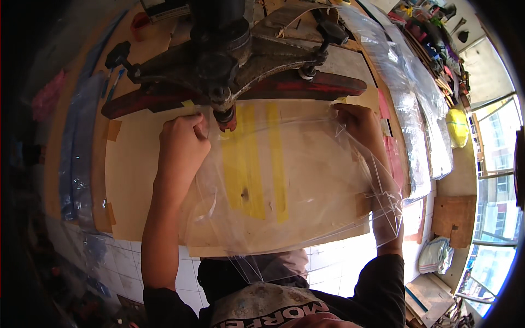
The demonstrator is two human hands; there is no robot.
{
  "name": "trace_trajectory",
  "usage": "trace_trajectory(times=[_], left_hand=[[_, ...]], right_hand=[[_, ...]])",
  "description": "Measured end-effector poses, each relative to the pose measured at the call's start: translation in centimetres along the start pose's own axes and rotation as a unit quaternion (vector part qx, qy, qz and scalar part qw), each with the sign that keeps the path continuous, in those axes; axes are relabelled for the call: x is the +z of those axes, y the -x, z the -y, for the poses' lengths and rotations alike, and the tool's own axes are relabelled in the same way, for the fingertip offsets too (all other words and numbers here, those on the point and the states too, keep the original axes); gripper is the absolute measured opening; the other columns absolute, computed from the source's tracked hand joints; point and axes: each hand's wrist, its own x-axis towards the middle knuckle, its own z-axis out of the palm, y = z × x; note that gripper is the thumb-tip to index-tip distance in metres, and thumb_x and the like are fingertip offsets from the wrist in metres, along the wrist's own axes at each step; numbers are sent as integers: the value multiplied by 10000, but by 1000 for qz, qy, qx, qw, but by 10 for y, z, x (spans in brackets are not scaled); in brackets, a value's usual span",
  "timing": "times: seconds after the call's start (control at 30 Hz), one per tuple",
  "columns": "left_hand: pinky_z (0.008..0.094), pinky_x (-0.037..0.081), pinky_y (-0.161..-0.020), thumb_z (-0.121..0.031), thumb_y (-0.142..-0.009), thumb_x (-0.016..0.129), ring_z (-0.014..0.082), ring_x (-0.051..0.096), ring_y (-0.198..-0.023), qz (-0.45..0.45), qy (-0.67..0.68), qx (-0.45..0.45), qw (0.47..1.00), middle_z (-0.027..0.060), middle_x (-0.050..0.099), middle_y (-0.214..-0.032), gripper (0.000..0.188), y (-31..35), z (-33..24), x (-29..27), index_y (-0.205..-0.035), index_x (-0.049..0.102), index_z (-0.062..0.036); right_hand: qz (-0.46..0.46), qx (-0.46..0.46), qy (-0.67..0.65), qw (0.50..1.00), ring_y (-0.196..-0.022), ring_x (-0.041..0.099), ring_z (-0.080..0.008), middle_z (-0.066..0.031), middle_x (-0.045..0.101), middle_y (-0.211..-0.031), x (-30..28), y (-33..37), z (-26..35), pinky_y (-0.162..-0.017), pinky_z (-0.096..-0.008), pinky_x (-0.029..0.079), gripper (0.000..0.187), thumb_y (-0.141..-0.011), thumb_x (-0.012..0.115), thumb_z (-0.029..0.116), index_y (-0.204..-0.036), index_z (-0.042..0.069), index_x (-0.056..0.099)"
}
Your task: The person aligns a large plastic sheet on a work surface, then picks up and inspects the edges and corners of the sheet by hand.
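A clear plastic sheet or bag [322, 180] stretches between my two hands over a pale board [131, 180], its near edge drooping past the board's front. My left hand [186, 134] pinches its left far corner. At the right, my right hand [358, 120] has its fingers closed on the other far corner, and the loose plastic falls across my right forearm. Just beyond both hands lies a long red bar [290, 86] under a dark metal machine arm [219, 68]. Strips of yellow tape [240, 175] on the board show through the plastic.
Stacked clear plastic [404, 109] runs along the table's right side, and bluish plastic [82, 147] along the left. Black knobs [332, 33] stick out from the machine. A red roll-like item [141, 26] sits at the far left. Clutter and a yellow bag [457, 128] stand by the windows.
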Motion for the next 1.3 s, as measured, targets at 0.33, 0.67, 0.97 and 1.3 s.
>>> trace_trajectory(times=[0.33,0.67,0.97,1.3], left_hand=[[401,493,-722,10,-757,508,393,610,-816,3,-8,-11,1000,249,623,-835,244,0,0,-1,-951,654,30],[401,490,-739,8,-766,502,393,610,-828,-7,-2,-3,1000,247,626,-844,234,1,0,-1,-941,656,28],[411,488,-735,-12,-773,507,399,605,-825,-22,12,1,1000,253,620,-832,218,2,2,0,-926,658,23],[418,491,-725,-11,-772,507,404,604,-812,-20,10,-1,1000,257,616,-819,222,2,2,-1,-927,661,25]], right_hand=[[13,9,-13,1000,-737,660,-256,-109,674,-785,2,-1,0,-712,-346,516,326,-720,475,26,-948,106,694],[11,29,0,1000,-764,654,-283,-133,668,-801,1,-1,6,-715,-359,509,293,-732,496,40,-939,99,695],[14,26,8,1000,-764,654,-281,-124,672,-810,2,-2,4,-723,-362,511,291,-735,498,52,-939,110,696],[12,20,9,1000,-766,657,-273,-118,673,-814,1,-2,4,-718,-359,513,296,-729,515,40,-955,115,691]])
